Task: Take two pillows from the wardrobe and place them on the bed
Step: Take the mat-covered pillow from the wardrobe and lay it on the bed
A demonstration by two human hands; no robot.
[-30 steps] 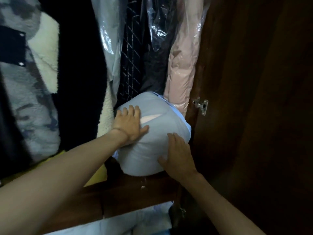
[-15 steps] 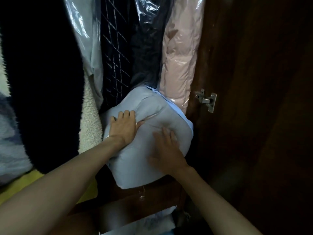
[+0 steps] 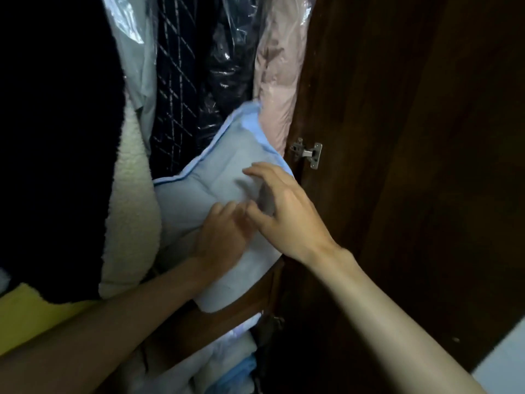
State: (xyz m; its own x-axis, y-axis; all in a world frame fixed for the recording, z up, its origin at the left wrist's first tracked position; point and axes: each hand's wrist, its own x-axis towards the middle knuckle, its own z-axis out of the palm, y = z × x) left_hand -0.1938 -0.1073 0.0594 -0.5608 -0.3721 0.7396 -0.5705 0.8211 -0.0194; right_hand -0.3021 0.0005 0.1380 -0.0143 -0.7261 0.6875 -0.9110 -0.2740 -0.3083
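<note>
So the wardrobe [image 3: 397,137] takes up pretty much the whole view, dark wood door swung open on the right. Hanging inside are a black coat with cream fleece lining [image 3: 127,209] and a few garments in plastic covers [image 3: 227,66], including a pink one [image 3: 281,66]. Wedged under those, up against the right side, is the light blue pillow [image 3: 204,183], its lower end hanging out over the wooden shelf edge [image 3: 255,291]. More folded bedding [image 3: 227,362] sits below, too dim to tell what it is. The left hand [image 3: 224,237] is on the pillow's front, fingers curled and pinching the fabric I think, though it's blurry. The right hand [image 3: 287,214] sits just over it, fingers loosely spread. Looks like pillow one is only being grabbed, nothing on the bed yet. Next move probably needs a firmer two-hand grip and a pull straight out without snagging the hanging stuff.
</note>
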